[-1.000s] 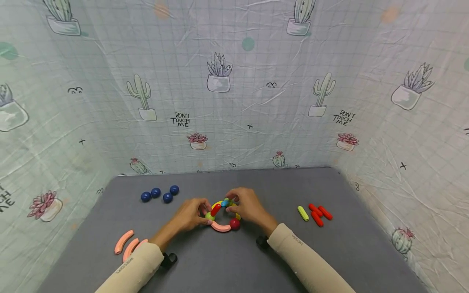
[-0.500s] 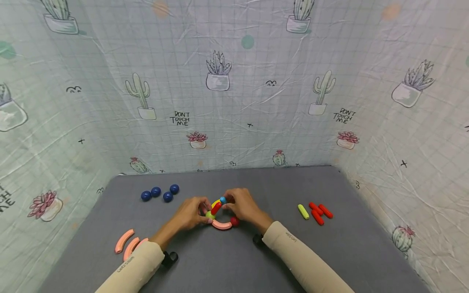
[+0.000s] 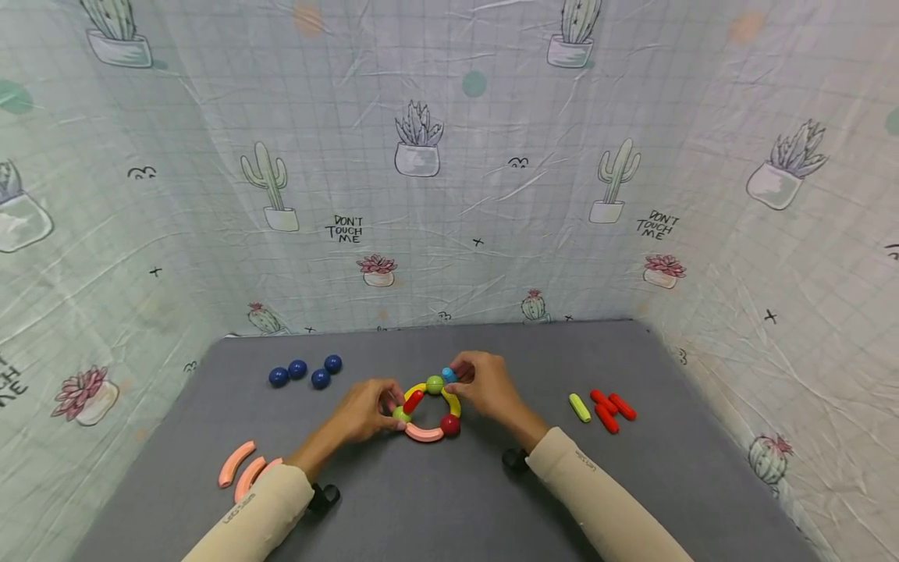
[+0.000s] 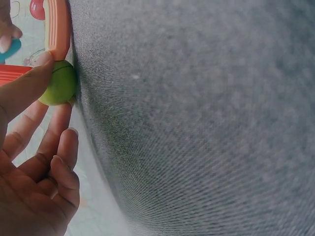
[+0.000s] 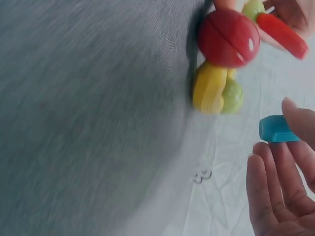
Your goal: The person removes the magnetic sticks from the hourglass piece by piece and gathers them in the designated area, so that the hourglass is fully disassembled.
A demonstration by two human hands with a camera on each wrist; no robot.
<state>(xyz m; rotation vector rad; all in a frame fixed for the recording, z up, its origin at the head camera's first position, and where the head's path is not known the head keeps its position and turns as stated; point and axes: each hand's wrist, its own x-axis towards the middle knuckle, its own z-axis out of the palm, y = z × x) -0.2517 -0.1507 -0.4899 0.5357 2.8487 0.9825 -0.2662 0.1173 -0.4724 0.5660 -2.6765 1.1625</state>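
On the grey table a small ring of toy pieces lies between the hands. It joins a pink curved piece (image 3: 424, 434), a red ball (image 3: 450, 425), yellow curved pieces (image 3: 453, 403) and a green ball (image 3: 435, 385) at the back. At its left side my left hand (image 3: 368, 407) pinches another green ball (image 4: 64, 81) between thumb and fingers. A red stick (image 3: 414, 401) slants up from that ball. My right hand (image 3: 488, 382) holds a short blue stick (image 5: 276, 129) between thumb and fingertips, just right of the back green ball.
Several dark blue balls (image 3: 321, 378) lie at the back left. Pink curved pieces (image 3: 236, 464) lie near the left forearm, one partly hidden by the sleeve. Red sticks (image 3: 607, 418) and a yellow-green stick (image 3: 580, 407) lie at right. A patterned cloth (image 3: 449, 234) encloses the table's back and sides.
My right hand has drawn back and right with the blue stick, from over the ring to beside the back green ball, which now shows. My left hand has kept its place.
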